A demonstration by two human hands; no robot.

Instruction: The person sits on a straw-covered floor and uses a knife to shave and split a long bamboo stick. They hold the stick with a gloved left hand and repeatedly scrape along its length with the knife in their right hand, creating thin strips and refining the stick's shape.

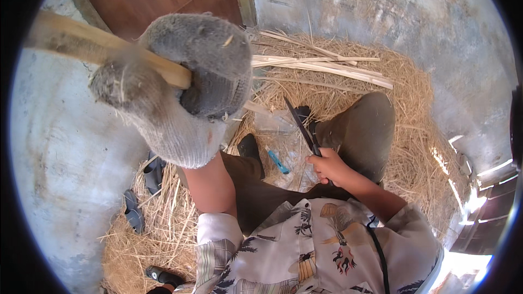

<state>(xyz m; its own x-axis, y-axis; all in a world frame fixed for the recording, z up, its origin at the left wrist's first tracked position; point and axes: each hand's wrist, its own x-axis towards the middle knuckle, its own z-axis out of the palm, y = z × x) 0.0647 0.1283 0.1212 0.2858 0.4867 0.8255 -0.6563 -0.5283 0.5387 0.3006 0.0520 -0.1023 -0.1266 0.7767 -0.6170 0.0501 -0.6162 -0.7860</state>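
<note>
Gripping a pale wooden strip [109,49] in the gloved left hand [185,81], raised close to the camera; clenching a dark knife [301,125] in the bare right hand [329,166], above the knee. Around: straw [403,130], more split strips [327,68], blue tool [278,161], sandals [133,212].

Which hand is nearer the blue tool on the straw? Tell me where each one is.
Right. The right hand, gripping a knife, sits just right of the blue tool. The gloved left hand is raised up and left, holding a stick.
</note>
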